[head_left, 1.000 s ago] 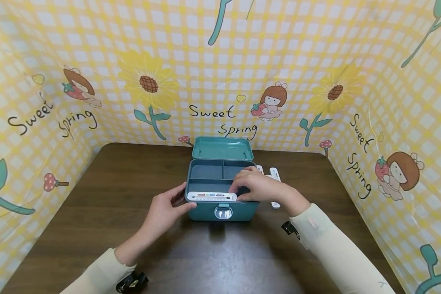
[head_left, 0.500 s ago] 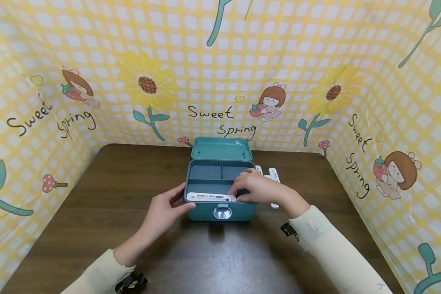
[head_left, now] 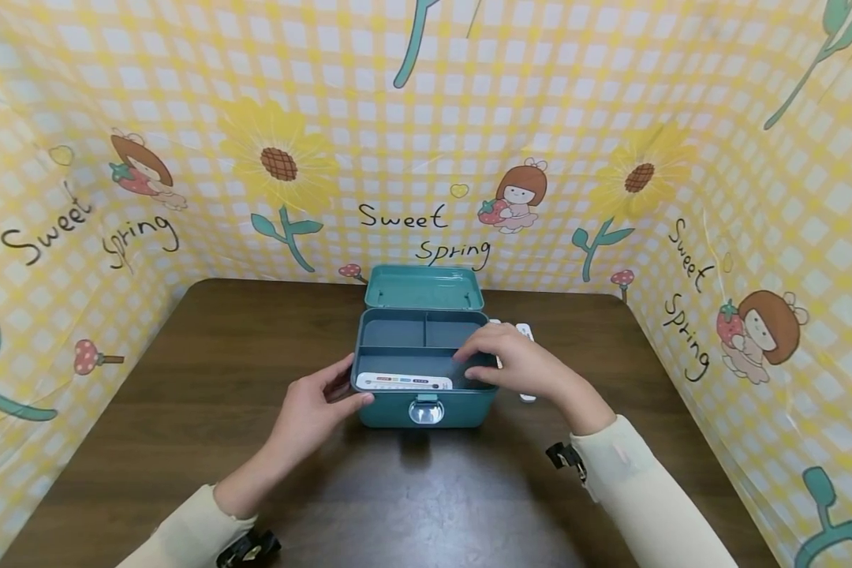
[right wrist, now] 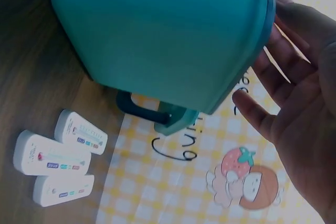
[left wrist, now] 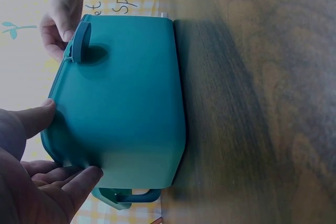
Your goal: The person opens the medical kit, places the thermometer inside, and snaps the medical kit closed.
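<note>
A teal storage box stands with its lid tipped back and its clear front latch hanging down. A white strip thermometer with a printed scale and coloured marks lies along the front compartment. My left hand holds the box's front left corner; in the left wrist view its thumb is on the rim and its fingers press the side. My right hand hovers over the right end of the compartment, fingers loosely bent with nothing between them. In the head view, the right hand partly hides that end.
Three similar white thermometers lie on the dark wooden table right of the box, mostly hidden in the head view. A teal handle sticks out behind the box. Yellow checked cloth walls the table's back and sides.
My right hand has let go of the thermometer's right end and risen slightly to the right, fingers spreading. The left hand keeps its hold on the box.
</note>
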`<state>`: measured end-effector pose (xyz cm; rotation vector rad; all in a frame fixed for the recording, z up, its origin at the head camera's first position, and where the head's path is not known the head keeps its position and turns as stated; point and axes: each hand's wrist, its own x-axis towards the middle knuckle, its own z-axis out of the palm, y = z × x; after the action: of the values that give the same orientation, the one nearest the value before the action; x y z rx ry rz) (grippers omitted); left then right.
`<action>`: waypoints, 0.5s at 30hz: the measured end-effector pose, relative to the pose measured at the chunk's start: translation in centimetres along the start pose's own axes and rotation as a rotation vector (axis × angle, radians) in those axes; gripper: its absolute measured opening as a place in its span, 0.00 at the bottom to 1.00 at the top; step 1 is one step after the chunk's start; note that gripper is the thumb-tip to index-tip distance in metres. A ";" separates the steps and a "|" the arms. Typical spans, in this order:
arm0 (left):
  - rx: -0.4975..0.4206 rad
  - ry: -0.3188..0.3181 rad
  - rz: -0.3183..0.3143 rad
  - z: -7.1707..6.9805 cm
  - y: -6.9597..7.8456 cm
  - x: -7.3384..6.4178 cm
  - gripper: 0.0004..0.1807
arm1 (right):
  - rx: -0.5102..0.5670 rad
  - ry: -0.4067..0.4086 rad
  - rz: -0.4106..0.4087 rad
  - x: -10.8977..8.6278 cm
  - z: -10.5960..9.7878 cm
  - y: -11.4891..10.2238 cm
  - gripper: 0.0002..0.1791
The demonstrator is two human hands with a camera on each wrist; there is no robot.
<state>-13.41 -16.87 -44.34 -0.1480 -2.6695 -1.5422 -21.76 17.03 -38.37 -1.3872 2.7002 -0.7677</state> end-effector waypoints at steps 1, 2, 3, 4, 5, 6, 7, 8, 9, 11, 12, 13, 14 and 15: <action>0.002 0.000 0.003 0.0 0.0 0.0 0.45 | 0.003 0.026 0.010 -0.3 -0.1 0.1 0.14; 0.002 0.002 0.005 0.0 0.0 0.0 0.45 | 0.008 0.051 0.022 -0.6 -0.1 0.1 0.15; 0.003 0.003 0.008 0.0 -0.1 0.0 0.45 | 0.014 0.076 0.036 -0.9 -0.2 0.2 0.15; 0.002 0.005 0.010 0.0 -0.1 0.0 0.45 | 0.017 0.101 0.052 -1.2 -0.2 0.3 0.15; 0.002 0.006 0.011 0.0 -0.1 0.0 0.45 | 0.021 0.127 0.067 -1.4 -0.2 0.4 0.15; 0.001 0.005 0.011 0.0 -0.1 0.0 0.45 | 0.026 0.153 0.082 -1.7 -0.2 0.5 0.15; 0.000 0.003 0.011 0.0 -0.1 0.0 0.45 | 0.029 0.181 0.098 -2.0 -0.2 0.6 0.15; -0.002 0.003 0.008 0.0 -0.1 0.0 0.45 | 0.035 0.207 0.114 -2.3 -0.2 0.8 0.15; -0.002 0.003 0.007 0.0 -0.1 0.0 0.45 | 0.039 0.233 0.130 -2.6 -0.2 0.9 0.15; -0.002 0.001 0.002 0.1 -0.1 0.0 0.45 | 0.039 0.284 0.157 -3.1 -0.1 1.2 0.15; -0.001 0.000 0.000 0.1 -0.1 0.0 0.46 | 0.039 0.307 0.170 -3.3 -0.1 1.3 0.14; 0.002 0.000 -0.001 0.1 -0.1 0.0 0.46 | 0.034 0.329 0.182 -3.6 0.0 1.5 0.14; 0.002 0.000 -0.003 0.1 -0.1 0.0 0.46 | 0.034 0.349 0.193 -3.8 0.1 1.6 0.14; 0.004 -0.001 -0.004 0.2 0.0 0.0 0.46 | 0.031 0.368 0.200 -4.0 0.2 1.7 0.13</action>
<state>-13.45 -16.75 -44.46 -0.1426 -2.6749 -1.5385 -20.64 20.86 -40.08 -1.0323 3.0160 -1.1378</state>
